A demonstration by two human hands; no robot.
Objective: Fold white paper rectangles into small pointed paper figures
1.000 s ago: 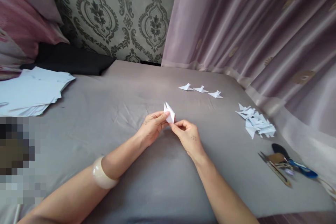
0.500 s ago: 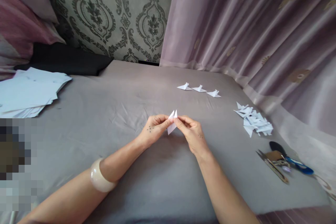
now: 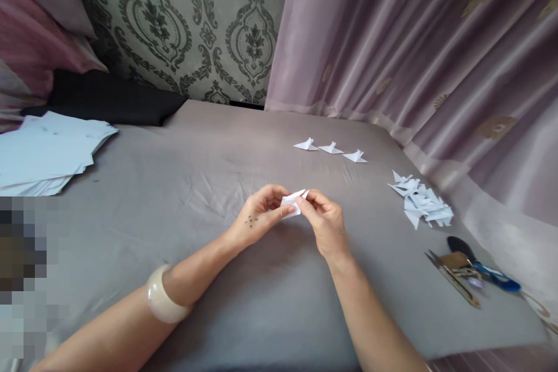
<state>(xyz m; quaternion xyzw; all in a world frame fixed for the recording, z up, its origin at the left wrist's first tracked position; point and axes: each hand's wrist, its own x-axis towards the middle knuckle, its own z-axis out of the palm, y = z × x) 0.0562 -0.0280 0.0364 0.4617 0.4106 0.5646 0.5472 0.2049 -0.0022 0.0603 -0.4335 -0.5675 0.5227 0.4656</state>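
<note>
Between my two hands is a small piece of folded white paper (image 3: 291, 202), held above the grey sheet (image 3: 209, 163). My left hand (image 3: 264, 213) pinches its left side, thumb in front and fingers behind. On the right side, my right hand (image 3: 325, 220) grips it with the thumb and curled fingers. The paper shows pointed edges at the upper right, and its back is hidden by my fingers. Three folded paper birds (image 3: 332, 147) sit in a row beyond my hands.
A pile of folded white paper pieces (image 3: 422, 200) lies at the right. Nearer are thread snips (image 3: 453, 279) and a blue-handled tool (image 3: 497, 276). At the left, a stack of white paper sheets (image 3: 47, 151) rests before a black cloth (image 3: 117, 97). Curtains (image 3: 370, 40) hang along the right.
The folded paper has turned from upright, with two points up, to lying tilted toward the right. My right hand has shifted slightly right, and both hands keep hold of the paper.
</note>
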